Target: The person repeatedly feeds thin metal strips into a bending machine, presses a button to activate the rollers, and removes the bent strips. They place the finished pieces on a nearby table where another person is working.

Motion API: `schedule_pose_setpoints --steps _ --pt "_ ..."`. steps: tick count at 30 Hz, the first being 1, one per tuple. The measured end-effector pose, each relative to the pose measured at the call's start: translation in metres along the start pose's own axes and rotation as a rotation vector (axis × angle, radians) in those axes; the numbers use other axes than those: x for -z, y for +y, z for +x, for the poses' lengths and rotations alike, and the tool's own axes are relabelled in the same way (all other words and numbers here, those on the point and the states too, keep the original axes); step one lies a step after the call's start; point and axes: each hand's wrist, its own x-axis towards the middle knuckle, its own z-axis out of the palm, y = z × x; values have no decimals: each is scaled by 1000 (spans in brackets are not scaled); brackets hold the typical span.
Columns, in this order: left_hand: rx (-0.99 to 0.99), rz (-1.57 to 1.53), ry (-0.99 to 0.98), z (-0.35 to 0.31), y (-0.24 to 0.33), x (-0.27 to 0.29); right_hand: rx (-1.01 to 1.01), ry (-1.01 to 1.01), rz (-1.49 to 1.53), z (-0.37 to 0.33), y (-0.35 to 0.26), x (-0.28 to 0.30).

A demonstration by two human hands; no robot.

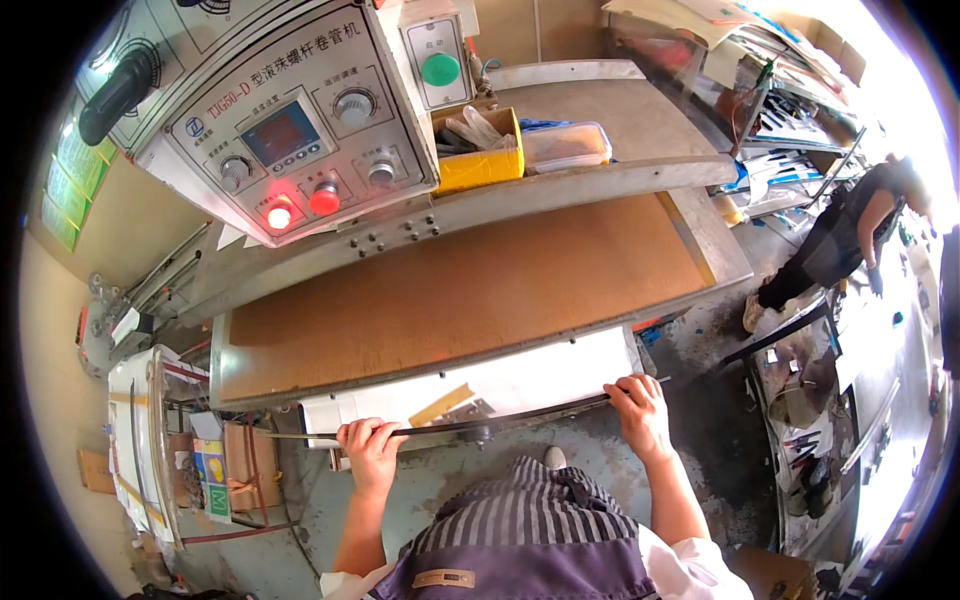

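A long, thin dark rod [500,423] spans the space between my hands, level with the front of the machine. A thin pale metal length sticks out past my left hand, and a short tip shows beyond my right. My left hand [370,455] is closed round the rod near its left end, and my right hand [640,415] grips it near the right end. Behind the rod lies a white front shelf [550,365] with a yellowish strip [440,404] and a small grey metal piece [475,409] on it. Above the shelf extends a brown flat machine bed [480,285].
A control box [280,120] with knobs and lit red buttons overhangs the bed at left. A yellow box [480,155] and a clear plastic container [567,147] stand behind the metal crossbar [450,220]. A wheeled rack [160,450] is at left. Another person [850,235] stands at far right.
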Motion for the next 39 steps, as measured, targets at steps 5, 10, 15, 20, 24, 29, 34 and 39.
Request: schedule_pose_setpoints --steps 5,10,15,20,24,29,34,39 --pt "66 -12 -14 1 -16 -15 25 -14 31 20 10 -21" --pt "121 -43 -50 20 -35 -38 69 -47 51 55 33 -50" --pt "156 -17 -97 63 -68 -78 130 -94 102 110 62 -90" --pt "174 4 -102 124 -115 -122 134 -85 38 177 97 -155" --pt "253 23 -76 178 -152 -162 94 -45 -14 236 115 -201" --pt "364 180 -131 233 -182 -211 -33 -65 -120 284 132 -252" --pt "596 116 -371 234 -195 -231 -39 -47 -152 282 123 -271" --pt "384 252 -297 167 -150 -219 -40 20 -36 208 83 -229"
